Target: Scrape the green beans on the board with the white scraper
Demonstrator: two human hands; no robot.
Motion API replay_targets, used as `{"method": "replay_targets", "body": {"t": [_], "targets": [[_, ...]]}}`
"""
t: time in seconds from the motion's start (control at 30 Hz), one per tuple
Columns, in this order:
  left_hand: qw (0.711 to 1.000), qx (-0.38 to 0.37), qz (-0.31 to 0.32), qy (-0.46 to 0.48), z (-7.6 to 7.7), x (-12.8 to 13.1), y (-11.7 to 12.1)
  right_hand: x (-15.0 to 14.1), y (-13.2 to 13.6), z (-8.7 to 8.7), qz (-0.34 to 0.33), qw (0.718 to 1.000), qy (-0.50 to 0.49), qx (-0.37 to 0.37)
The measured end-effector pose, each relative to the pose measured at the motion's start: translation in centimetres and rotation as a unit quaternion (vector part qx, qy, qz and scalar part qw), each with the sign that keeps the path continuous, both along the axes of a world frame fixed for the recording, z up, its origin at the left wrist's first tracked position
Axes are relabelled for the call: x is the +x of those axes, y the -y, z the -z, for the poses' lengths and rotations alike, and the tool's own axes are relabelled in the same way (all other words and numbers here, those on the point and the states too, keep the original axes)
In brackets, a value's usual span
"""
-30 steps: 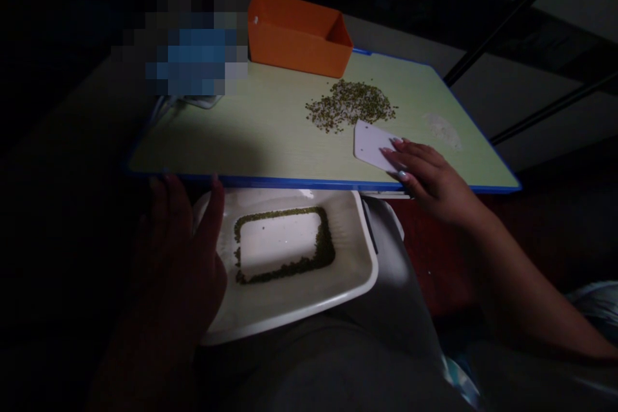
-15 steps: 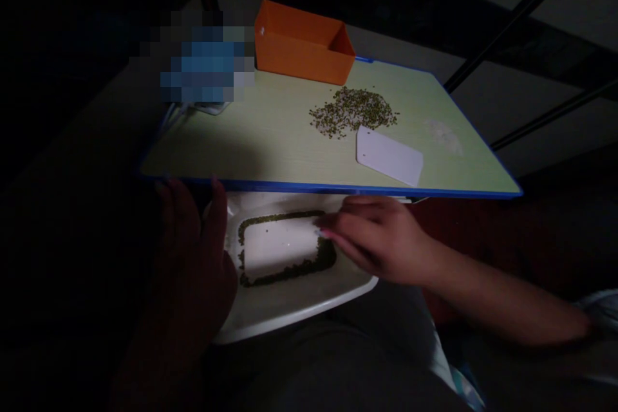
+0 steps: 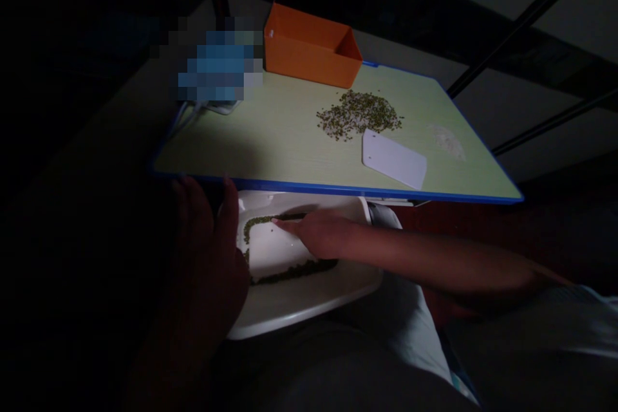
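A white plastic basin [image 3: 309, 306] sits low in front of me, with small green beans [image 3: 290, 272], probably mung beans, lying in a ring around its floor. My right hand [image 3: 326, 234] reaches into it from the right. Its index finger is stretched out, with the tip at the beans along the far left; the other fingers are partly hidden. At the basin's left side, my left hand [image 3: 212, 248] is in deep shadow. Its fingers are extended and apart, near the table's blue edge, and the hand covers the basin's left rim.
Above the basin stands a pale green table [image 3: 290, 148] with a blue edge. It bears an orange box [image 3: 309, 55], a scattered pile of beans [image 3: 362, 112], a white scraper-like plate [image 3: 393, 159], a pale powdery patch [image 3: 448, 141] and a blurred-out blue object [image 3: 217, 67].
My right hand has moved left across the basin, from its right side to the beans at the far left. My left hand stays beside the basin. The whole view has shifted slightly.
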State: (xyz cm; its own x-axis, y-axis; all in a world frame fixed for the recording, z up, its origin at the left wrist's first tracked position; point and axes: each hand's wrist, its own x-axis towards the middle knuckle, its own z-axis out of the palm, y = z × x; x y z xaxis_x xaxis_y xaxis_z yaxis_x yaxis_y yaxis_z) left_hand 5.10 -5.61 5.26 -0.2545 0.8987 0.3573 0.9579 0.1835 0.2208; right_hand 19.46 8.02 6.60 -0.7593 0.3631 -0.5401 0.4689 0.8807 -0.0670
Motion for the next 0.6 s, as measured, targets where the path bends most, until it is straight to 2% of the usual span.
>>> {"method": "replay_targets", "body": {"t": [0.17,0.4,0.53,0.6], "targets": [[1.0,0.008,-0.006,0.01,0.3,0.0,-0.1,-0.6,-0.2,-0.3,0.01,0.999,0.045,-0.024],[0.999,-0.035,0.021,0.015,0.8,-1.2,0.3,0.3,-0.3,0.1,-0.02,0.998,0.047,-0.023],[0.999,-0.023,0.011,0.02,0.8,-1.1,0.3,1.0,-0.2,0.1,-0.053,0.998,0.029,-0.024],[1.0,-0.015,0.009,0.018,0.7,-0.8,0.1,1.2,-0.2,0.3,-0.043,0.999,0.015,-0.017]]}}
